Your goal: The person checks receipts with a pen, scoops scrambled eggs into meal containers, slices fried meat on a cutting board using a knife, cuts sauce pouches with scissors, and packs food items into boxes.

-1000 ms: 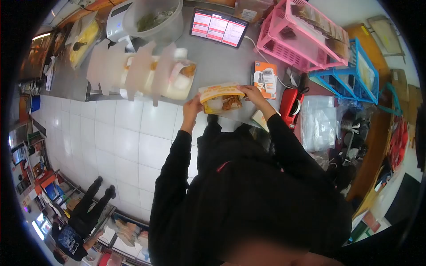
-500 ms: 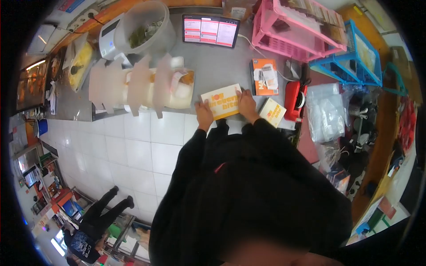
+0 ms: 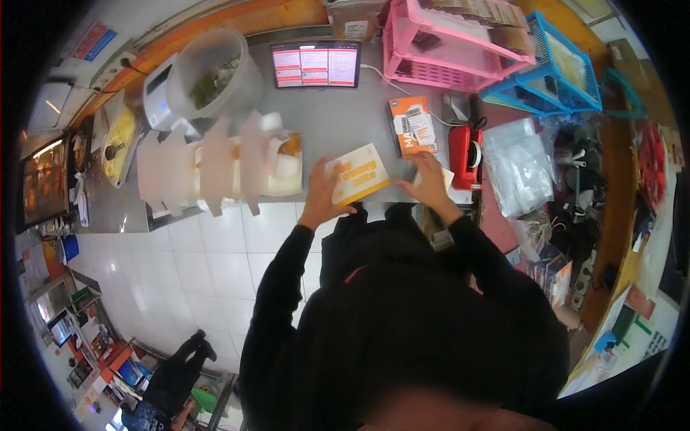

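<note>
My left hand (image 3: 325,192) grips a white box with yellow print (image 3: 365,172) by its left side, fingers over the top and thumb along the lower edge. The box is tilted above the front of the metal counter (image 3: 323,115). My right hand (image 3: 431,185) is off that box, its thumb stretched apart from the fingers. It lies over a smaller white printed box (image 3: 448,178), which it mostly hides. Just beyond its fingertips is an orange box with white labels (image 3: 413,126). To its right stands a red tape dispenser (image 3: 465,158).
Left on the counter are open food boxes (image 3: 284,183) with raised flaps. Behind are a tablet (image 3: 315,65) and a translucent tub (image 3: 241,90). Pink (image 3: 445,75) and blue racks (image 3: 503,95) stand back right, near clear plastic bags (image 3: 514,172). Another person (image 3: 169,384) is at lower left.
My right hand has let go of the printed box and moved right, over the smaller box. My left hand keeps its hold, and the box has turned. The camera view has shifted.
</note>
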Motion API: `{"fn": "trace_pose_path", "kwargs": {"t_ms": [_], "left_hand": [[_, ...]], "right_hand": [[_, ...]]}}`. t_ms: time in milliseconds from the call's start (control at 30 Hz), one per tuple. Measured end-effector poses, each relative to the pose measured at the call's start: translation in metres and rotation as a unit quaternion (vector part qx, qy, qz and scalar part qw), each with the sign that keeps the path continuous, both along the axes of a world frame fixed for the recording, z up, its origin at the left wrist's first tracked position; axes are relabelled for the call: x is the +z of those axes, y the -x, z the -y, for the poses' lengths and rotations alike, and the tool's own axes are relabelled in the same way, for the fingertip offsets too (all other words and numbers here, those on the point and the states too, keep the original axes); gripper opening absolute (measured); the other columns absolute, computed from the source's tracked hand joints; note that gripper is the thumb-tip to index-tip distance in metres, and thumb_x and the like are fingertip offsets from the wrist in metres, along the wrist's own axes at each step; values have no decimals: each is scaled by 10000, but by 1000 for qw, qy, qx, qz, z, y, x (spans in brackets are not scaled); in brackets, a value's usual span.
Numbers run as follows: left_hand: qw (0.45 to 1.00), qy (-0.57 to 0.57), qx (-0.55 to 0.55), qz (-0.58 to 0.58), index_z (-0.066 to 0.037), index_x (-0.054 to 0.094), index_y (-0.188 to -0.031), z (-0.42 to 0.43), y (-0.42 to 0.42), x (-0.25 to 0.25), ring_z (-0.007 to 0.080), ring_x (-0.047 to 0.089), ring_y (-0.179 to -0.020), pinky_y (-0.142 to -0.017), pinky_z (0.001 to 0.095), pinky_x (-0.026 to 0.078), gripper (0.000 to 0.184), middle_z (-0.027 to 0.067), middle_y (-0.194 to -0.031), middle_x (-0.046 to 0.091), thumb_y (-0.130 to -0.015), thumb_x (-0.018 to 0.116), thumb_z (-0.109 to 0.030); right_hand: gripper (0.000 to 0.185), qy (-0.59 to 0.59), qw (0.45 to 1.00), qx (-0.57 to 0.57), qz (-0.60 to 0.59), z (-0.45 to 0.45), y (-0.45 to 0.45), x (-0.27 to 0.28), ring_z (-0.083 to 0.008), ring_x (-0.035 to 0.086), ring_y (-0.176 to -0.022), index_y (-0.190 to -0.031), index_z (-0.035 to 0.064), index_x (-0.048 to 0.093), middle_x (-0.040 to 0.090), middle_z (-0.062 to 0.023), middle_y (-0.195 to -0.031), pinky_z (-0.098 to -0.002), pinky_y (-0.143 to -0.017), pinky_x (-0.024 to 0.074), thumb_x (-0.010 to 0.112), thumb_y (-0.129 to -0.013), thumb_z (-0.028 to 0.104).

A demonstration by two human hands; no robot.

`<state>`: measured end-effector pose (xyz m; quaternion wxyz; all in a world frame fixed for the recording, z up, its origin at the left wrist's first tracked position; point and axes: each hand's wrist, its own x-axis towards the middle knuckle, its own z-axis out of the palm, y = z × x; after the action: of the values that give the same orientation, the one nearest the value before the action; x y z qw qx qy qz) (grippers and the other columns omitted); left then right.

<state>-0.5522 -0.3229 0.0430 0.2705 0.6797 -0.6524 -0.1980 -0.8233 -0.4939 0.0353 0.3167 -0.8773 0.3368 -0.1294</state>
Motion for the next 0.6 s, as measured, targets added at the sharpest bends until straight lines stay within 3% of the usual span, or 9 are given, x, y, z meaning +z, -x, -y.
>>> {"fn": "trace_pose_path", "kwargs": {"t_ms": [100,133,233,267,367,400,467,533,600], "left_hand": [[989,42,100,-103,-73,160,-1482,-19,16,-18,425,138,-1392,-1117,486,190,1254,253,-1507,111,-528,871,-469],[982,41,130,-127,-42,127,-1480,-25,24,-18,409,138,-1394,-1119,463,193,1208,251,-1509,97,-596,856,-426],[966,52,208,-141,-26,124,-1476,-37,42,-36,420,197,-1364,-1100,470,237,1189,256,-1485,135,-617,849,-413],[963,42,227,-135,-8,113,-1472,-44,48,-38,400,205,-1367,-1102,456,233,1055,252,-1487,131,-733,792,-333],[801,-20,367,-474,3,135,-1467,-50,60,-50,394,206,-1364,-1112,443,205,868,249,-1478,155,-860,664,-319],[807,-24,385,-447,6,153,-1463,-50,59,-56,392,213,-1361,-1112,439,200,809,250,-1473,169,-886,618,-318],[817,-37,419,-395,11,189,-1455,-53,60,-66,389,225,-1355,-1114,431,188,697,251,-1462,195,-940,526,-318],[867,46,392,-305,10,223,-1446,-38,59,-35,382,238,-1348,-1111,437,186,668,247,-1452,220,-947,497,-339],[891,96,371,-243,7,244,-1440,-22,56,-7,375,249,-1343,-1107,446,186,648,242,-1446,235,-949,484,-342]], "right_hand": [[1094,62,966,-122,-220,-15,46,23,-389,314,-1288,-1438,243,298,330,-185,-1389,-628,-1028,233,846,-507,417],[1152,97,954,-105,-265,-16,50,19,-408,333,-1253,-1449,251,272,365,-200,-1322,-635,-1054,189,851,-464,396],[1167,23,942,-90,-322,-12,46,20,-416,343,-1226,-1456,264,253,388,-196,-1268,-634,-1078,150,839,-452,373],[1163,55,934,-100,-338,-14,42,26,-413,401,-1152,-1459,274,242,448,-186,-1168,-605,-1034,253,823,-457,376],[1161,-120,949,-89,-279,-18,21,64,-415,457,-1101,-1464,253,225,473,-216,-1130,-567,-951,359,816,-480,432],[1138,-110,966,-83,-218,-26,5,74,-416,484,-1053,-1464,227,231,491,-213,-1080,-526,-841,421,805,-513,476],[1135,-75,979,-100,-158,-38,-41,81,-405,469,-1069,-1467,213,231,471,-211,-1112,-526,-844,408,797,-529,510],[1122,-16,973,-152,-175,-51,-96,93,-378,455,-1084,-1470,201,228,445,-197,-1153,-518,-847,387,785,-556,537],[1116,-4,968,-129,-215,-56,-120,68,-365,457,-1089,-1470,199,232,432,-183,-1192,-512,-862,381,780,-566,558]]}}
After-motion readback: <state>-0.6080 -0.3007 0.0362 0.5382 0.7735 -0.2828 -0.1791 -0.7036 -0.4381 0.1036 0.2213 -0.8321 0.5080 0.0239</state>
